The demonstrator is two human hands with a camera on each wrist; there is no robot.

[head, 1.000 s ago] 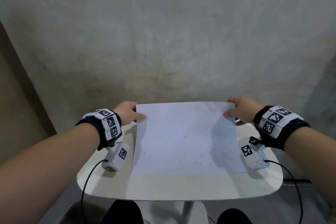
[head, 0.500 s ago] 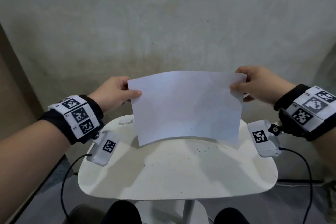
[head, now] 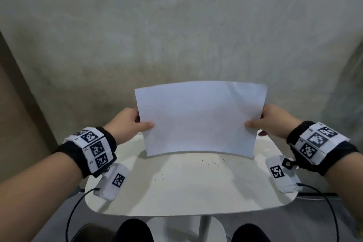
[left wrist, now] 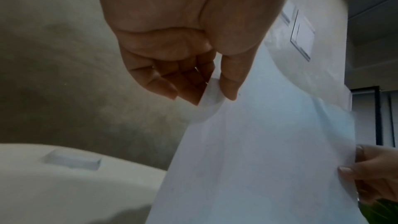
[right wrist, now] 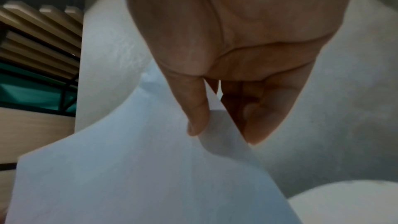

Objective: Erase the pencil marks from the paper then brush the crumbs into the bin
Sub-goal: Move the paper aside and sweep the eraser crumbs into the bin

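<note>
I hold the plain white paper sheet [head: 200, 118] upright over the white rounded table [head: 196, 198], left hand [head: 125, 124] and right hand [head: 275, 122] pinching its sides; careless lowering could scatter the dark eraser crumbs [head: 196, 165] floorwards

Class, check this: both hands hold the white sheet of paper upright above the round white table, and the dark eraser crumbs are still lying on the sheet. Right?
Not quite. The dark eraser crumbs lie on the round white table, as the head view shows. The left hand and right hand do hold the white sheet of paper upright.
</note>
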